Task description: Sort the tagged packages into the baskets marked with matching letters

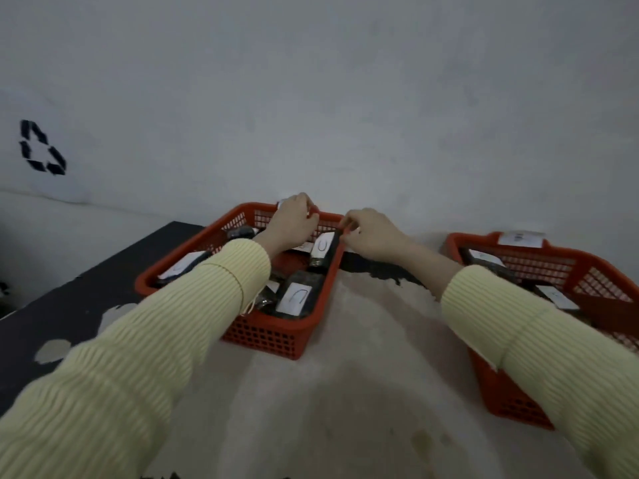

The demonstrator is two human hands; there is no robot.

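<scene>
Jointly, left hand (294,221) and right hand (371,235) grip the far rim of the left basket (262,337).

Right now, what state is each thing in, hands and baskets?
left basket, upright, holds dark tagged packages
right basket, upright, holds more packages
left hand, fingers curled over the left basket's far rim
right hand, pinching the left basket's far right corner

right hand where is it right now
In the head view, the right hand grips the far right corner of the left red basket, just right of the left hand.
</scene>
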